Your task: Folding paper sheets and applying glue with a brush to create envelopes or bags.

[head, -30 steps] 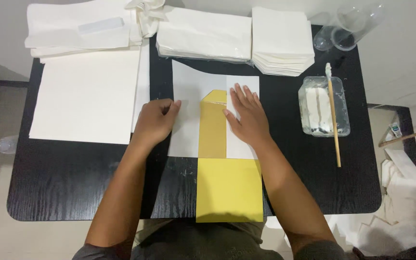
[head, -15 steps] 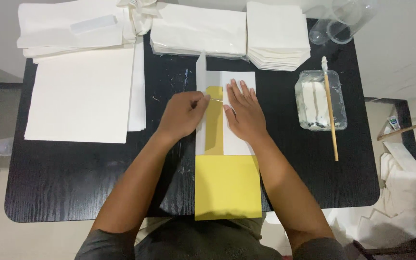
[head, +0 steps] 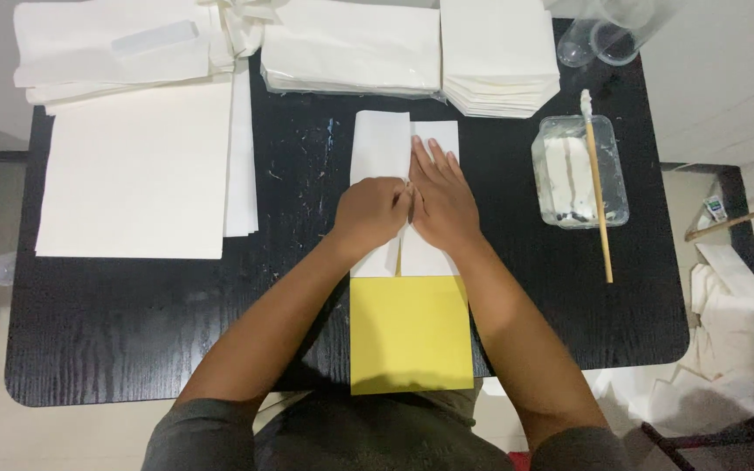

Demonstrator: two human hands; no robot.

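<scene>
- Folded white paper sheet, wrapped over a flat yellow rectangular card, lies in the middle of the black wood-grain table; its two white flaps meet along a centre seam, and the bare yellow end sticks out toward the person and over the table's near edge.
- Large flat stack of cream paper sheets lies to the left, well apart from the folded piece, square to the table edge.
- Piles of folded white paper line the far edge, with a neat stack of smaller white pieces beside them.
- Clear plastic tray of white paste sits to the right, and a thin wooden-handled brush rests across it, its handle running onto the table.
- Right hand lies flat and open, fingers spread, pressing down the right flap just beside the seam; it grips nothing.
- Left hand is curled, knuckles up, fingertips pinched at the seam on the edge of the left flap; whether it actually grips the paper I cannot tell.
- Handling, as a judgement: the paper looks light, thin and easily creased, and would likely slide on the smooth card, while the card gives stiffness. It is best held by pressing flat on the flaps near the seam, or by the card's side edges.
</scene>
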